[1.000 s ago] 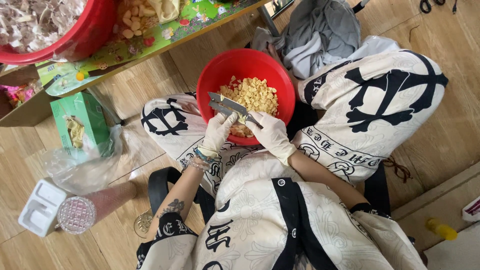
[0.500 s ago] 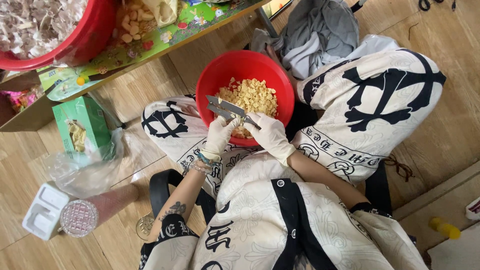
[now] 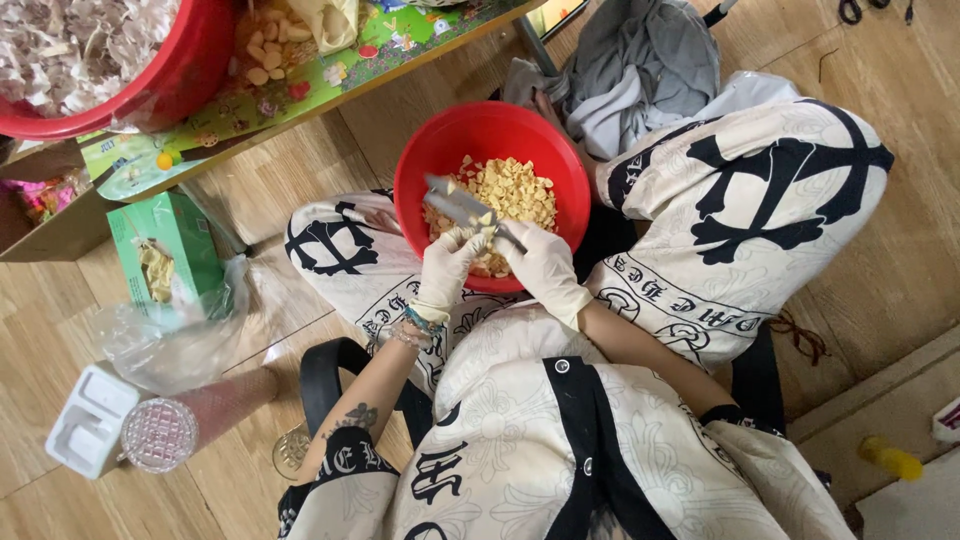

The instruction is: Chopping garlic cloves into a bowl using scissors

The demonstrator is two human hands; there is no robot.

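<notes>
Seen from above, a seated person works over a red bowl point(image 3: 492, 148) of peeled garlic cloves point(image 3: 512, 190) resting between their knees. The gloved left hand point(image 3: 447, 268) pinches a clove; the gloved right hand point(image 3: 543, 268) grips a knife point(image 3: 462, 208), blade reaching left over the bowl. A green box point(image 3: 165, 245) and plastic bag point(image 3: 180, 335) lie left on the wooden floor point(image 3: 880, 260).
</notes>
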